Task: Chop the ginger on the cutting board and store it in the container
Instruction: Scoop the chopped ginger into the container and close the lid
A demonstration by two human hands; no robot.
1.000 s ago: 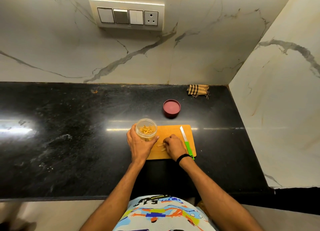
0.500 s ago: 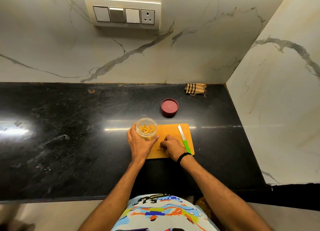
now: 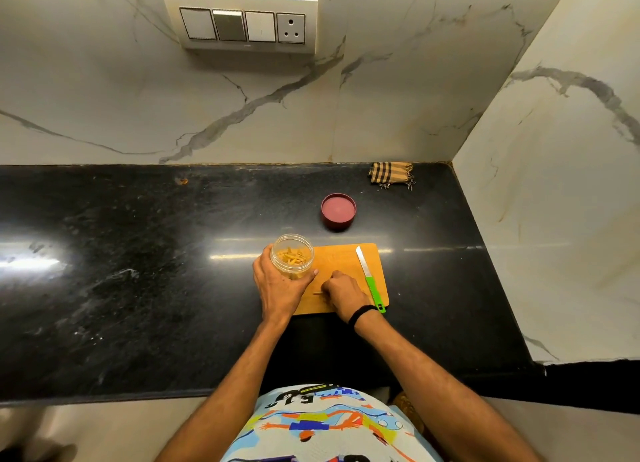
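A wooden cutting board (image 3: 341,259) lies on the black counter. My left hand (image 3: 278,286) grips a clear round container (image 3: 292,256) at the board's left edge, with thin ginger strips (image 3: 293,256) inside. My right hand (image 3: 344,293) rests curled on the board, fingertips pinching a ginger strip (image 3: 318,293) lying on the board. A knife (image 3: 370,278) with a white blade and green handle lies on the board's right side, untouched.
The dark red lid (image 3: 338,210) sits upside down behind the board. A checked cloth (image 3: 392,173) is bunched in the back right corner. Marble walls close the counter (image 3: 138,271) at the back and right. A switch panel (image 3: 242,23) hangs above.
My right hand has drawn its fingers together over the last strips on the board. My left hand keeps the container in place. The view shifted slightly.
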